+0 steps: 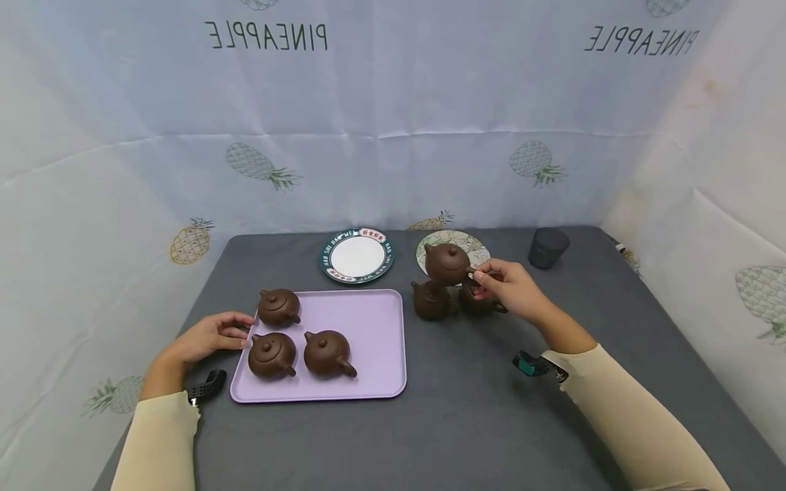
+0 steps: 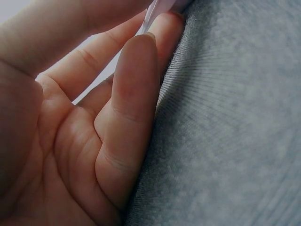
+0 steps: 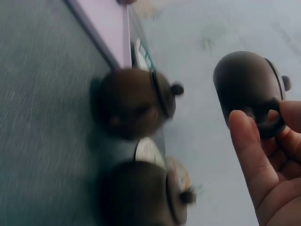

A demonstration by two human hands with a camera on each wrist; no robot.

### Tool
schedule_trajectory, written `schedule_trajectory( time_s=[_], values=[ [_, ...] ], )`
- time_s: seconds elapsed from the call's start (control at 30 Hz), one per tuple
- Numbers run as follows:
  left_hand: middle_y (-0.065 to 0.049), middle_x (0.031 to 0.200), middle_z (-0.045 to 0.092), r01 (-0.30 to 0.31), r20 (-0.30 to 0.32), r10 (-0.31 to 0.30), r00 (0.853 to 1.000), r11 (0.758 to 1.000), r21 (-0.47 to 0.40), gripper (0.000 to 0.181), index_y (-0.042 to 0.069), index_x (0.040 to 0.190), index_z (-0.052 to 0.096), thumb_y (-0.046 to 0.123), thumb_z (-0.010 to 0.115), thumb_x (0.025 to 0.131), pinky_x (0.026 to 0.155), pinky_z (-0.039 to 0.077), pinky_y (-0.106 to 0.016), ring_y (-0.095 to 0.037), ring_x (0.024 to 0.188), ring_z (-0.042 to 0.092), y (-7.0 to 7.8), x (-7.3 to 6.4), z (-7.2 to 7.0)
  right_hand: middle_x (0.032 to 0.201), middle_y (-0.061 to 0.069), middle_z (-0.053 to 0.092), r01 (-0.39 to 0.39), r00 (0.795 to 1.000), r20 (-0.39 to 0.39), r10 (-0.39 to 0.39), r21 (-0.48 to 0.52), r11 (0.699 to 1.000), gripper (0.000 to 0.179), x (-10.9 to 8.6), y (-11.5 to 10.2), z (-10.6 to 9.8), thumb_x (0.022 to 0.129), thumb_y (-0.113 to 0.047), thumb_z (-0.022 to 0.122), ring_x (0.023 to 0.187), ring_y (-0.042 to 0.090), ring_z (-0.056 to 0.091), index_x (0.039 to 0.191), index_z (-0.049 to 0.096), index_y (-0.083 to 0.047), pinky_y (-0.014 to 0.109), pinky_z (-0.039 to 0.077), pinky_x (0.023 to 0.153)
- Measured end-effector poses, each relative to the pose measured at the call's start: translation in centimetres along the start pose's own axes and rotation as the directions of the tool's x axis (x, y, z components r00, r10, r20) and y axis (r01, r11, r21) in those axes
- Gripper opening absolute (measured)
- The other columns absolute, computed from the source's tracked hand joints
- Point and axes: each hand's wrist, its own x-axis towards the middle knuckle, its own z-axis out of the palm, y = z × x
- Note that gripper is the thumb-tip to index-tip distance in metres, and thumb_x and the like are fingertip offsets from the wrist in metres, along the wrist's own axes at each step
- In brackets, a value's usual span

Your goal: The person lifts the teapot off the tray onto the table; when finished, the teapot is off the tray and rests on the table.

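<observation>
Brown teapot is up off the table, handle pinched by right hand; body sits left of the grip, above two more teapots. Left hand: fingers loosely extended, touching tray's left rim.

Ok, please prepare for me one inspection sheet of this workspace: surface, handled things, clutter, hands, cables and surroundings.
Surface: dark grey tabletop.
Handled things: three brown teapots on the lilac tray; two more teapots on the tabletop, right of the tray; one raised teapot held above those two.
Clutter: green-rimmed plate behind the tray; patterned plate, partly hidden; black cup at back right.
Hands: left hand touches the tray's left edge; right hand pinches the raised teapot's handle.
Cables: nothing clearly seen.
Surroundings: pale cloth with pineapple print, behind and at both sides.
</observation>
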Motion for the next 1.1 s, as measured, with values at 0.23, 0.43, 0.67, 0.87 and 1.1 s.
schedule_trajectory(
  time_s=[0.23, 0.43, 0.67, 0.87, 1.1],
  values=[
    [-0.009, 0.100, 0.071, 0.012, 0.010, -0.012, 1.000, 1.000, -0.002, 0.048, -0.013, 0.128, 0.047, 0.002, 0.069, 0.088, 0.078, 0.050, -0.022, -0.011, 0.091, 0.066, -0.2, 0.2, 0.0, 0.096, 0.020, 0.060, 0.030, 0.998, -0.048, -0.031, -0.020, 0.999, 0.033, -1.9, 1.9, -4.0, 0.102, -0.018, 0.053, 0.083, 0.023, 0.069, 0.114, 0.055, 0.012, 0.035, 0.055, 0.076],
    [-0.008, 0.099, 0.071, 0.003, 0.008, -0.003, 1.000, 1.000, -0.001, 0.047, -0.014, 0.127, 0.047, 0.001, 0.069, 0.088, 0.076, 0.050, -0.022, -0.011, 0.091, 0.066, -0.2, 0.3, 0.0, 0.094, 0.012, 0.063, 0.020, 0.996, -0.082, -0.027, -0.091, 0.996, 0.034, -3.2, 3.0, -7.1, 0.102, -0.020, 0.052, 0.084, 0.025, 0.069, 0.114, 0.055, 0.012, 0.028, 0.055, 0.073],
    [-0.008, 0.099, 0.071, 0.008, 0.006, -0.008, 1.000, 1.000, -0.010, 0.047, -0.014, 0.127, 0.047, 0.001, 0.069, 0.088, 0.076, 0.050, -0.022, -0.011, 0.091, 0.066, -0.2, 0.1, -0.1, 0.094, 0.016, 0.065, -0.067, 0.995, -0.085, 0.056, -0.135, 0.988, 0.035, -4.8, 5.6, -8.9, 0.103, -0.020, 0.052, 0.083, 0.024, 0.070, 0.114, 0.054, 0.013, 0.033, 0.055, 0.074],
    [-0.009, 0.099, 0.071, 0.000, 0.010, 0.000, 1.000, 1.000, -0.022, 0.047, -0.015, 0.127, 0.046, 0.000, 0.069, 0.088, 0.076, 0.050, -0.022, -0.010, 0.090, 0.066, -0.3, 0.2, 0.0, 0.100, 0.028, 0.061, -0.093, 0.994, -0.080, 0.081, -0.159, 0.983, 0.035, -6.0, 8.2, -9.7, 0.103, -0.019, 0.051, 0.080, 0.017, 0.069, 0.114, 0.054, 0.015, 0.035, 0.055, 0.074],
    [-0.009, 0.099, 0.071, 0.012, 0.006, -0.012, 1.000, 1.000, -0.022, 0.047, -0.014, 0.127, 0.047, 0.000, 0.069, 0.088, 0.076, 0.050, -0.022, -0.011, 0.091, 0.066, -0.4, 0.1, 0.0, 0.096, 0.028, 0.061, -0.128, 0.990, -0.073, 0.119, -0.138, 0.982, 0.034, -6.6, 10.3, -10.1, 0.103, -0.015, 0.051, 0.077, 0.016, 0.068, 0.110, 0.054, 0.018, 0.033, 0.056, 0.070]
  ],
)
